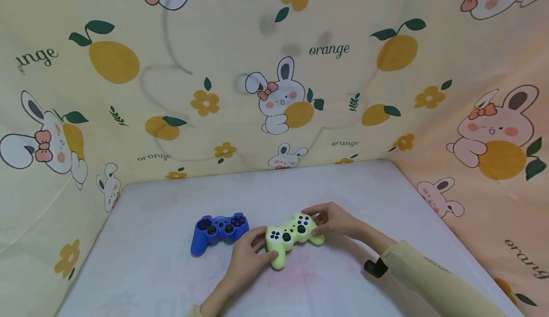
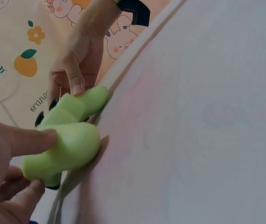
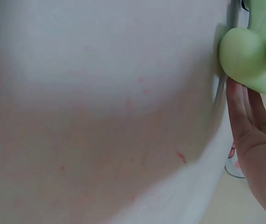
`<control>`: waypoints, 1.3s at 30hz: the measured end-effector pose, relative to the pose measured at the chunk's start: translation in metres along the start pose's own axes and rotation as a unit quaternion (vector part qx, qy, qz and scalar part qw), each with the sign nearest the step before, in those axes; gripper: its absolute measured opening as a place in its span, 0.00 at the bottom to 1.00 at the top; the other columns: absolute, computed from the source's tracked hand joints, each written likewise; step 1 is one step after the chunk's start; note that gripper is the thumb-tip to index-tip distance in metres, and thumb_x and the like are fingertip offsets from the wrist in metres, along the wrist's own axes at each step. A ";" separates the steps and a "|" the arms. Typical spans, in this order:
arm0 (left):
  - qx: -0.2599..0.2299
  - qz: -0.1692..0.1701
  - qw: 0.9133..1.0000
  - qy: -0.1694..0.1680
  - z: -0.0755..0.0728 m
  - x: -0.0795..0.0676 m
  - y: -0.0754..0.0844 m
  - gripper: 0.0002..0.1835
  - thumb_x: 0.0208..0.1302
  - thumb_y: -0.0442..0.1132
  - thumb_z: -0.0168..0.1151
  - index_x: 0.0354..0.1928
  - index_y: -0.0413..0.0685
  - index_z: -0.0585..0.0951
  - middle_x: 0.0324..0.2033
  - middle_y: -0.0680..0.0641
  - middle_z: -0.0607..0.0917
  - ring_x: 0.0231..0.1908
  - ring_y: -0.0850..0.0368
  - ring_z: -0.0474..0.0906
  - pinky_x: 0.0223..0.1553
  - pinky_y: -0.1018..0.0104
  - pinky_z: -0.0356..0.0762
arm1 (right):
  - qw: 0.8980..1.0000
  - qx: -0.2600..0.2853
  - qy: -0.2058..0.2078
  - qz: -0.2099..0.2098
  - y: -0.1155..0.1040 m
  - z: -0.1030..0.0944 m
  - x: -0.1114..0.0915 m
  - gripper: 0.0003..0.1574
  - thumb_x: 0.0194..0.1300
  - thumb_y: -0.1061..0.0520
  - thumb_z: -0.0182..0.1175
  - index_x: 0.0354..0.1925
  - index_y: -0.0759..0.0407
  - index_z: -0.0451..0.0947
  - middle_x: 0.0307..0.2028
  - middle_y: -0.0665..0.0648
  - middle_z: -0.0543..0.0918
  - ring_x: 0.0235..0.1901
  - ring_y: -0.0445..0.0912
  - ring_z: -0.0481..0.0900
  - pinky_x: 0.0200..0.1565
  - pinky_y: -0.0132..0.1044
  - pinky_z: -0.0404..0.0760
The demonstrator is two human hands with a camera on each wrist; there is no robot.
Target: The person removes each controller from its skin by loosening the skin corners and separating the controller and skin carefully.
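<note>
A pale green game controller [image 1: 289, 235] is held between both hands over the white table, its buttons and sticks facing up. My left hand [image 1: 249, 260] grips its left end, thumb on the near handle and fingers at the far edge. On the other end, my right hand [image 1: 334, 220] pinches the right handle between thumb and fingers. The left wrist view shows the controller's rounded handle [image 2: 77, 144] under the left thumb. A blue game controller [image 1: 220, 230] lies face up just left of the left hand.
The white table [image 1: 171, 288] runs back to a cream cloth [image 1: 240, 45] printed with rabbits and oranges, which also hangs along both sides. A black wrist-worn device [image 1: 375, 268] sits by the right sleeve [image 1: 429, 279].
</note>
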State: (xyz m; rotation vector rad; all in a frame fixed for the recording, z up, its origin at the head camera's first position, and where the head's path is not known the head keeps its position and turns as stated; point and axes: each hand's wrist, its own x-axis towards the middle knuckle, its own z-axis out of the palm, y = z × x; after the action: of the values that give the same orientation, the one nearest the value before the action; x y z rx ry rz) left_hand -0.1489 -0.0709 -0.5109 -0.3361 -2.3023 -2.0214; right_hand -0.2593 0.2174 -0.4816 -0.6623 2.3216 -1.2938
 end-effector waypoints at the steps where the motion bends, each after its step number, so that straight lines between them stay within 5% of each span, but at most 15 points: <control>1: -0.001 0.002 1.000 -0.001 0.000 0.000 -0.001 0.36 0.46 0.26 0.76 0.60 0.28 0.72 0.57 0.32 0.74 0.55 0.42 0.77 0.54 0.63 0.73 | 1.000 0.001 0.005 0.001 0.000 0.000 -0.001 0.40 0.48 0.57 0.78 0.61 0.57 0.78 0.55 0.57 0.80 0.45 0.50 0.81 0.45 0.41 0.81; 6: -0.001 0.025 1.000 -0.005 0.000 0.000 -0.004 0.36 0.45 0.25 0.77 0.59 0.31 0.73 0.56 0.36 0.75 0.55 0.46 0.78 0.54 0.65 0.73 | 1.000 0.006 0.022 -0.003 0.000 0.001 -0.006 0.40 0.46 0.57 0.80 0.59 0.55 0.79 0.51 0.56 0.82 0.42 0.50 0.82 0.44 0.40 0.81; 10: 0.041 0.078 0.996 -0.006 0.001 -0.002 -0.003 0.36 0.42 0.25 0.78 0.58 0.35 0.75 0.55 0.40 0.77 0.55 0.48 0.77 0.55 0.65 0.73 | 0.999 0.024 0.022 -0.017 0.000 0.000 -0.012 0.38 0.47 0.60 0.79 0.58 0.57 0.79 0.52 0.57 0.82 0.43 0.51 0.82 0.44 0.40 0.81; 14: 0.125 0.157 0.980 0.000 0.002 -0.004 -0.002 0.37 0.40 0.27 0.80 0.57 0.38 0.77 0.55 0.46 0.78 0.57 0.51 0.75 0.56 0.63 0.73 | 0.998 0.046 0.022 -0.032 -0.001 -0.003 -0.020 0.32 0.50 0.62 0.77 0.55 0.58 0.80 0.52 0.57 0.82 0.46 0.53 0.82 0.46 0.40 0.81; 18: 0.155 0.225 0.962 -0.003 0.001 -0.006 -0.002 0.37 0.39 0.28 0.81 0.57 0.37 0.77 0.56 0.46 0.78 0.57 0.51 0.74 0.54 0.62 0.74 | 0.997 0.065 0.028 -0.038 -0.002 -0.006 -0.028 0.25 0.55 0.60 0.74 0.52 0.59 0.81 0.50 0.58 0.83 0.47 0.54 0.81 0.47 0.42 0.81; 22: 0.089 0.275 0.957 -0.018 0.003 -0.007 -0.001 0.35 0.40 0.26 0.81 0.55 0.34 0.77 0.53 0.40 0.78 0.53 0.46 0.77 0.48 0.57 0.79 | 0.997 0.063 0.042 -0.027 -0.005 -0.007 -0.034 0.22 0.56 0.57 0.75 0.49 0.58 0.81 0.48 0.57 0.83 0.46 0.54 0.81 0.45 0.42 0.80; 27: 0.043 0.312 0.949 0.006 0.011 -0.008 0.004 0.30 0.41 0.25 0.80 0.49 0.33 0.78 0.46 0.37 0.80 0.46 0.42 0.79 0.41 0.56 0.82 | 0.997 0.058 0.053 -0.026 -0.008 -0.005 -0.042 0.22 0.53 0.58 0.76 0.47 0.58 0.80 0.45 0.58 0.83 0.44 0.55 0.80 0.42 0.42 0.81; 29: 0.061 0.305 0.950 0.025 0.015 -0.009 0.008 0.29 0.42 0.28 0.80 0.49 0.34 0.78 0.45 0.38 0.80 0.45 0.43 0.78 0.40 0.55 0.82 | 0.997 0.056 0.052 -0.031 -0.010 -0.006 -0.045 0.22 0.53 0.59 0.76 0.46 0.59 0.80 0.44 0.59 0.83 0.44 0.55 0.80 0.41 0.41 0.81; 31: 0.085 0.264 0.960 0.033 0.019 -0.010 0.013 0.30 0.44 0.33 0.81 0.51 0.38 0.78 0.46 0.41 0.80 0.46 0.46 0.79 0.42 0.56 0.82 | 0.997 0.058 0.048 -0.036 -0.013 -0.007 -0.047 0.22 0.52 0.60 0.76 0.46 0.60 0.80 0.43 0.60 0.83 0.43 0.56 0.81 0.40 0.41 0.81; 35: 0.086 0.116 0.989 0.002 0.027 -0.008 0.021 0.34 0.47 0.45 0.81 0.55 0.43 0.77 0.49 0.45 0.81 0.47 0.53 0.80 0.47 0.60 0.80 | 0.996 0.068 0.041 -0.038 -0.017 -0.008 -0.051 0.23 0.51 0.62 0.76 0.45 0.62 0.80 0.41 0.63 0.83 0.42 0.57 0.81 0.40 0.41 0.82; 37: 0.067 0.047 0.996 -0.019 0.029 -0.007 0.023 0.34 0.48 0.49 0.79 0.56 0.43 0.77 0.50 0.46 0.82 0.47 0.54 0.80 0.47 0.63 0.79 | 0.996 0.075 0.040 -0.037 -0.017 -0.008 -0.052 0.23 0.51 0.63 0.76 0.45 0.63 0.80 0.40 0.63 0.83 0.42 0.57 0.81 0.39 0.41 0.82; 39: 0.037 0.012 0.999 -0.037 0.031 -0.006 0.023 0.34 0.49 0.48 0.79 0.55 0.40 0.78 0.49 0.45 0.83 0.47 0.53 0.81 0.47 0.65 0.79 | 0.996 0.076 0.043 -0.032 -0.016 -0.008 -0.054 0.24 0.50 0.64 0.76 0.46 0.62 0.79 0.39 0.62 0.83 0.41 0.57 0.80 0.39 0.41 0.82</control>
State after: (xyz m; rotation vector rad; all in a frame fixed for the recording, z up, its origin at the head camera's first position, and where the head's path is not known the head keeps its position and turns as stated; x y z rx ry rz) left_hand -0.1354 -0.0381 -0.4938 -0.4381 -2.3973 -1.9391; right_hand -0.2165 0.2463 -0.4577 -0.6472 2.2583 -1.5383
